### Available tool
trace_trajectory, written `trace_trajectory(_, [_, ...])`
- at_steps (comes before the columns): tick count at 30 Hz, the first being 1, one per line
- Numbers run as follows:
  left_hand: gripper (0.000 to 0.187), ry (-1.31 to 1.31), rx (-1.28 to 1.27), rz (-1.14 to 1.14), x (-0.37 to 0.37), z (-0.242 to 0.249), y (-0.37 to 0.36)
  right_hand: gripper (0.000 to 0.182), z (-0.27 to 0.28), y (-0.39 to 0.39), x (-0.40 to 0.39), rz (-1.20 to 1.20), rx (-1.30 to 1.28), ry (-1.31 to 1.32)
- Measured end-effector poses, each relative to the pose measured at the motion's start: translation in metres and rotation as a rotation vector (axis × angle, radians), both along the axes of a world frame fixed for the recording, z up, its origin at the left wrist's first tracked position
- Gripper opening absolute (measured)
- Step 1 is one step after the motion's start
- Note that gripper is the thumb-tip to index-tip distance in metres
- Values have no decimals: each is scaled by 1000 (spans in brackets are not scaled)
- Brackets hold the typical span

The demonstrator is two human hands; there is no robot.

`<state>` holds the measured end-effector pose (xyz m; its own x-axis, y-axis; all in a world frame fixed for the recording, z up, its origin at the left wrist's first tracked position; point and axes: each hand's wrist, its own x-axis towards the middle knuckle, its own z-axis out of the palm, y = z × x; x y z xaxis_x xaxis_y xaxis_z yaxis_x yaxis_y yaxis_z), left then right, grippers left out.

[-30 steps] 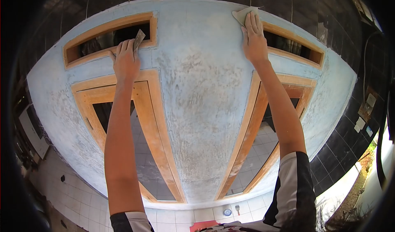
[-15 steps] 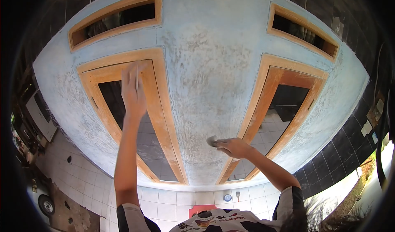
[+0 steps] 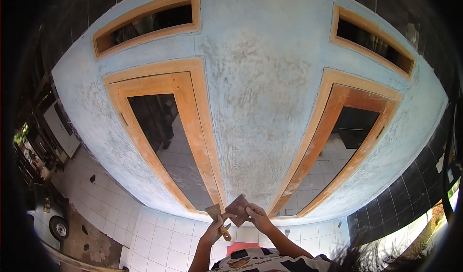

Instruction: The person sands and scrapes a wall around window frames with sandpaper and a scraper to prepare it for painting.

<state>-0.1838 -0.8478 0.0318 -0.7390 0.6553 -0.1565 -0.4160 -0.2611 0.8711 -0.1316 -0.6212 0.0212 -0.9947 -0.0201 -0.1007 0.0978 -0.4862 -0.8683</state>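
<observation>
Low in front of my body, my left hand (image 3: 211, 232) grips a putty knife with a yellowish handle (image 3: 225, 233); a flat tan blade (image 3: 213, 211) stands above its fingers. My right hand (image 3: 259, 219) holds a dark brown square piece (image 3: 237, 209) by its right side, its face turned up. The left fingertips are close to the lower edge of that square; whether they touch it is unclear. Behind both hands stands a light blue wall (image 3: 260, 103) with grey, rough patches.
Two wood-framed windows, left (image 3: 195, 127) and right (image 3: 308, 168), flank the wall section, with small vents (image 3: 144, 24) above. White floor tiles (image 3: 159, 243) lie below. A red object (image 3: 242, 246) is near my shirt. A parked vehicle (image 3: 46, 219) stands far left.
My left hand has come down from the left window's top. My right hand has moved down and left from the wall, and both hands are now close together. The view has shifted slightly.
</observation>
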Motion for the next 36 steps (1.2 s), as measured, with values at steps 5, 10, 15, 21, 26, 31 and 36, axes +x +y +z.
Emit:
trace_trajectory(5, [64, -54, 247, 57, 0, 19, 19, 30, -11, -18, -2, 89, 76, -31])
trace_trajectory(10, [57, 332, 56, 339, 3, 49, 52, 39, 0, -20, 2, -454, 774, 107])
trace_trajectory(15, [53, 401, -51, 277, 9, 59, 84, 48, 65, -3, 18, -16, 809, 322])
trace_trajectory(21, [52, 429, 11, 248, -3, 31, 112, 48, 85, 12, 24, 33, 975, 461])
trace_trajectory(26, [53, 1385, -220, 375, -36, 82, 117, 38, 96, 29, 17, -28, 900, 405])
trace_trajectory(31, [44, 1351, -59, 668, -83, 199, 117, 25, 138, 94, 6, -366, 939, 523])
trace_trajectory(36, [49, 1730, 200, 1253, -181, 353, 116, 25, 248, 224, -14, -889, 943, 864])
